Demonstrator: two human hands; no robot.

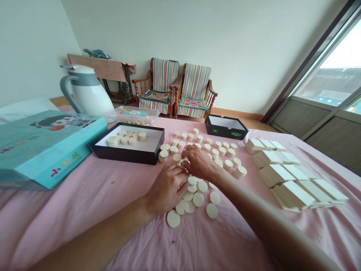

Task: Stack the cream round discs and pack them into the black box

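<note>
My left hand [166, 190] is low over the pink cloth, its fingers curled and closed at the left edge of a loose heap of round wooden discs [198, 199]. Something pale, like discs, shows between its thumb and fingers. Just beyond it, my right hand [199, 162] bends its fingers down, closed around pale discs among the short stacks. The fingers partly hide what they grip. Several short stacks of discs [228, 164] stand around and behind the right hand. More stacks [129, 136] sit inside a black-sided box [126, 156] at the left.
Bundles of pale rectangular wooden pieces [293, 177] lie at the right. A second black box [227, 130] stands at the back. On the left are a turquoise box [53, 150], a white jug [88, 92] and a clear plastic container [135, 113]. Two armchairs [194, 82] stand beyond the table.
</note>
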